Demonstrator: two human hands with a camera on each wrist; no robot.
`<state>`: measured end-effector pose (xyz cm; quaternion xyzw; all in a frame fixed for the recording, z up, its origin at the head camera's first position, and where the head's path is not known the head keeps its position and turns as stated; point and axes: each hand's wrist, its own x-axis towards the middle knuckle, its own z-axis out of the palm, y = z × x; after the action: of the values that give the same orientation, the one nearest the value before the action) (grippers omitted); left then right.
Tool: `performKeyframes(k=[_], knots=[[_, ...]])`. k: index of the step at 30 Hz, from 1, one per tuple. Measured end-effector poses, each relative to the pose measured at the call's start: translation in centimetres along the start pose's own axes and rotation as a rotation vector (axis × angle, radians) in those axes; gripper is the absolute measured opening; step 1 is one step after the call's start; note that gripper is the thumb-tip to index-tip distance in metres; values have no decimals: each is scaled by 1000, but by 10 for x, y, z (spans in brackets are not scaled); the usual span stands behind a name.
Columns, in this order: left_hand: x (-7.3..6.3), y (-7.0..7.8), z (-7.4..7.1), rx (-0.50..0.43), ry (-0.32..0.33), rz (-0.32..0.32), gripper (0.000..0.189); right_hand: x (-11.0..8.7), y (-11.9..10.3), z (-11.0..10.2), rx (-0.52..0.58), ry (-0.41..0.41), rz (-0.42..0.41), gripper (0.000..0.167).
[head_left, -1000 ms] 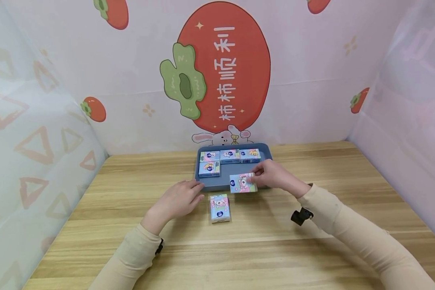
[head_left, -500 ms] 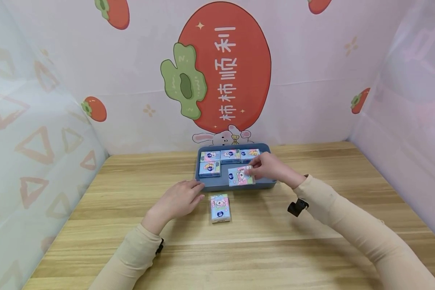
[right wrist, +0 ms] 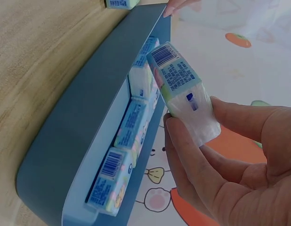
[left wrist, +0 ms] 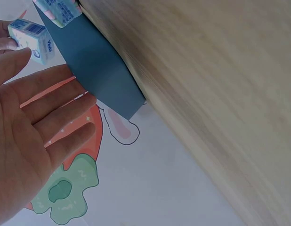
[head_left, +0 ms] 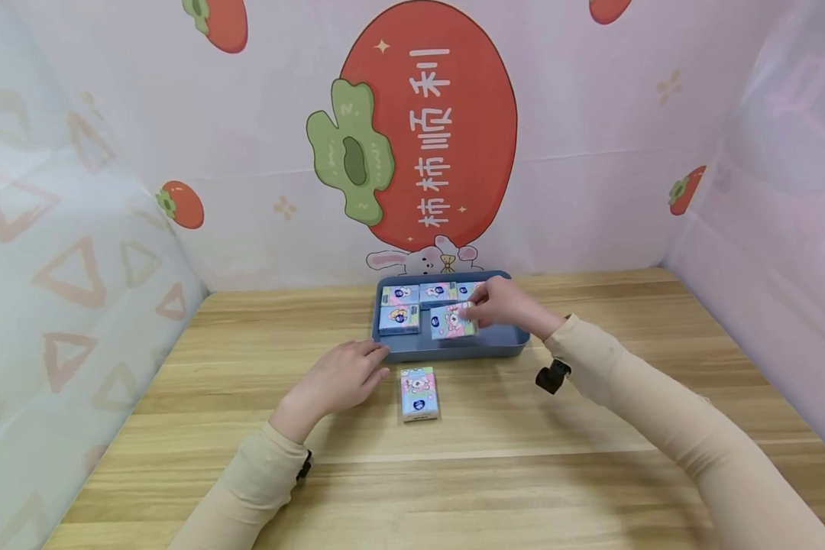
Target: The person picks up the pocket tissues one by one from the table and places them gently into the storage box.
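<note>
My right hand pinches a small tissue pack between thumb and fingers, above the blue-grey tray. In the right wrist view this pack shows a barcode and a clear wrapped end, tilted over the tray's inside. Several like packs lie in the tray, a row at the back and one tissue pack in front at the left. My left hand has its fingers extended, fingertips at the tray's front left corner. Another tissue pack lies on the table, just right of that hand.
The tray stands on a wooden table, close to the back wall printed with persimmons and a rabbit. Pale printed side walls rise at left and right.
My right hand has moved back and slightly left, carrying the tissue pack from the tray's front edge to over its inside. The left hand stays at the corner.
</note>
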<state>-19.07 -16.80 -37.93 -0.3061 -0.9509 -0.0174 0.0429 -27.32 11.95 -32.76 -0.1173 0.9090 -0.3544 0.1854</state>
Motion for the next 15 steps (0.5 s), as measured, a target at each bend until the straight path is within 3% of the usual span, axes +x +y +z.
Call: performKeyframes(k=[15], knots=[[1, -1, 0, -5, -25, -13, 42, 22, -5, -1, -75, 11, 55, 39]])
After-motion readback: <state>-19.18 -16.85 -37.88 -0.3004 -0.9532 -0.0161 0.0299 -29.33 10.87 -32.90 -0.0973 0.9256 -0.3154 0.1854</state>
